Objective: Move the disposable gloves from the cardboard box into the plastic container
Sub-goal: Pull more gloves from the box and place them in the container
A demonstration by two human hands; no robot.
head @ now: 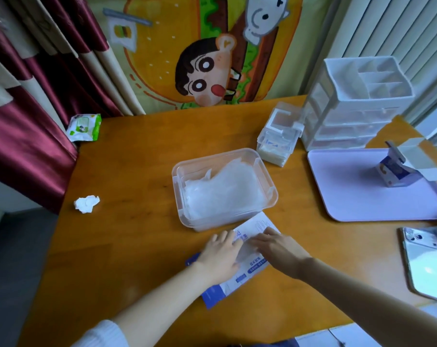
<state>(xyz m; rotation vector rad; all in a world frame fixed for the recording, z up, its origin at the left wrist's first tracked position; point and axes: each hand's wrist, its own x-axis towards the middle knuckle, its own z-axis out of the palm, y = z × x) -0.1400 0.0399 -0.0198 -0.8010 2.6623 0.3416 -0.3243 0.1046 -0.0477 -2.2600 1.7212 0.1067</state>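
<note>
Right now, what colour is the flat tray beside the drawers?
Pale lilac: flat plastic tray, best in head view.

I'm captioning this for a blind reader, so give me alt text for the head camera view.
A left hand and right hand press flat on a flattened blue-and-white cardboard box on a wooden table, by the near side of a clear plastic container holding a pile of translucent gloves.
</note>
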